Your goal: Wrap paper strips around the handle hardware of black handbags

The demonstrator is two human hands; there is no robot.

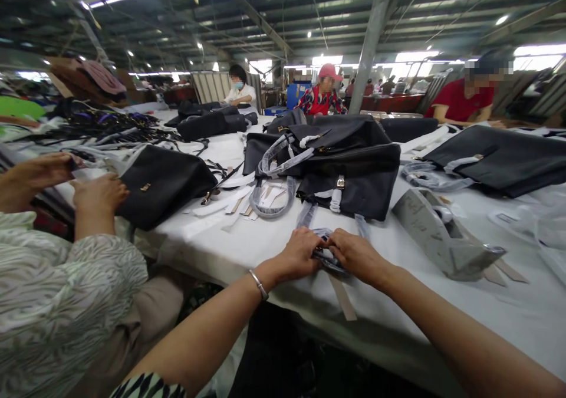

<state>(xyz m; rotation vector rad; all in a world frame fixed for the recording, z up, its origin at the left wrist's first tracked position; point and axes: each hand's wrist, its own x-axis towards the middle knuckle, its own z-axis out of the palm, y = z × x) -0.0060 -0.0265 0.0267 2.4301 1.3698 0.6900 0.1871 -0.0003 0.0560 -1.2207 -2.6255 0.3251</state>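
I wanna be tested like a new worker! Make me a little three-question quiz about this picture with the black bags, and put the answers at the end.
1. Pick one: on which side is the camera wearer's silver bracelet worn?
A) right
B) left
C) both

2. True or false: the grey tape dispenser stands to the left of the wearer's left hand and right hand.

3. Fill in: the looped bag handles in the middle of the picture are wrapped in clear ____.

Key: 1. B; 2. False, it stands to the right; 3. plastic.

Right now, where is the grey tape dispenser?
In the head view, the grey tape dispenser sits on the white table, to the right of the person's right hand.
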